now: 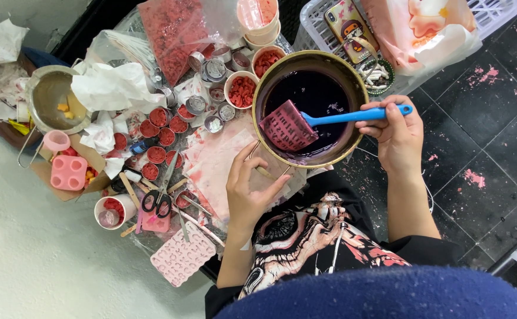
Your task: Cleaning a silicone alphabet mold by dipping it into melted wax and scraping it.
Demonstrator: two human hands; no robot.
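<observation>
A metal pot (262,88) of dark purple-red liquid sits in front of me. My right hand (395,133) grips the blue handle of a spatula (329,118); its flat pink-stained blade rests tilted over the liquid near the pot's left side. My left hand (248,189) holds the pot's handle (264,172) just below the rim, fingers curled round it. Stained paper (211,159) lies under that hand.
Several small red-filled tins (158,136), paper cups of red chips (242,90), black-handled scissors (159,198), pink silicone moulds (181,255), wooden sticks and a second metal pot (51,99) crowd the left. A white basket (483,15) holding a phone (350,26) stands behind.
</observation>
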